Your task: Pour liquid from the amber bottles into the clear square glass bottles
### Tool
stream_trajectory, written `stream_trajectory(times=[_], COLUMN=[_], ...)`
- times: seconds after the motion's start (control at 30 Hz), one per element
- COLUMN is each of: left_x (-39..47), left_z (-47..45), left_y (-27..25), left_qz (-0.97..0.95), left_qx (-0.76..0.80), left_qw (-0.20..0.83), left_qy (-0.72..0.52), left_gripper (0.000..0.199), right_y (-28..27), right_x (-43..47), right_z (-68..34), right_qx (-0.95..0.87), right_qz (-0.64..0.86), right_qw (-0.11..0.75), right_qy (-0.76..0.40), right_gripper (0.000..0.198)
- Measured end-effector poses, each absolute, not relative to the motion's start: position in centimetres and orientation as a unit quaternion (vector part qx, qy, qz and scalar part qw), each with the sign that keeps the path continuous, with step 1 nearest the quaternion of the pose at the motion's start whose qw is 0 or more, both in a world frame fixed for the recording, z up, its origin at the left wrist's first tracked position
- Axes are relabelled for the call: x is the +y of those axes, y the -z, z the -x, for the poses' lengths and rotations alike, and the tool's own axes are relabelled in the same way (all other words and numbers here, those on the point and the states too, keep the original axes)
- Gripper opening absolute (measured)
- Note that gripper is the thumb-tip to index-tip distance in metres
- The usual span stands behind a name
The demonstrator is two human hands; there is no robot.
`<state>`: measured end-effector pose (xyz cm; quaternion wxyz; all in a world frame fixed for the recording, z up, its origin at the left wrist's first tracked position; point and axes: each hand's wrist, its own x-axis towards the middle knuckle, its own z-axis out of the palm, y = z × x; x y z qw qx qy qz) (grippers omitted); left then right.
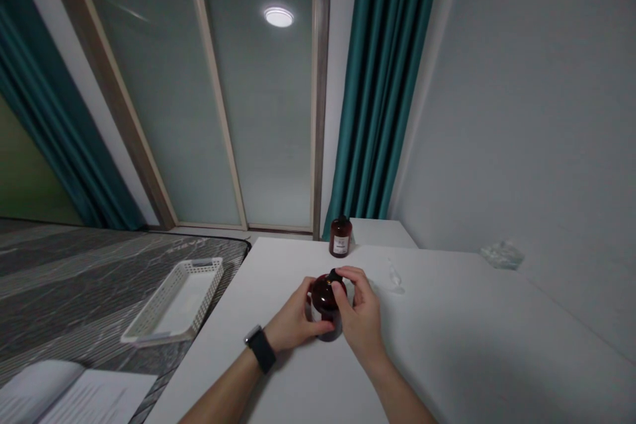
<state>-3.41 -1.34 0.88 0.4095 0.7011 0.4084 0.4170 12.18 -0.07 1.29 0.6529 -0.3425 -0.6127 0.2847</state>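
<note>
White bench (303, 384) spreads before you; beside it, nearest on the left, an open book (99, 397) lies on a grey striped surface (124, 265). Your left hand (293, 318), below a black watch (261, 348), has its fingers curved around a brown bottle (325, 296) over the middle of the bench. Your right hand (365, 318) has its fingers narrow, pinching the black cap (332, 274). Farther left is a white basket (181, 308). Behind your hands, near the far edge, stands a second brown bottle (340, 240), then a green curtain (382, 79).
</note>
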Motion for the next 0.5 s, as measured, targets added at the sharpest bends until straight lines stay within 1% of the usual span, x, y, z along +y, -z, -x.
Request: stream_trajectory(times=[0.2,0.37,0.5], left_x=[-1.35,-1.30,-1.37], left_z=[3.40,3.41,3.38], left_y=[-0.92,-0.82,-0.88], left_qz=[-0.700,-0.699,-0.697], left_qx=[0.412,0.409,0.418], left_qw=[0.407,0.413,0.408], left_qy=[-0.417,-0.416,-0.417], left_gripper=[0.064,0.063,0.064], right_y=[-1.19,-1.00,-1.10], right_x=[0.00,-0.19,-0.07], right_z=[-12.45,-12.28,-12.39], right_qx=[-0.632,-0.623,-0.572], right_qz=[0.338,0.348,0.372], right_qw=[0.639,0.649,0.663], right_qy=[-0.279,-0.264,-0.308], right_gripper=[0.011,0.008,0.011])
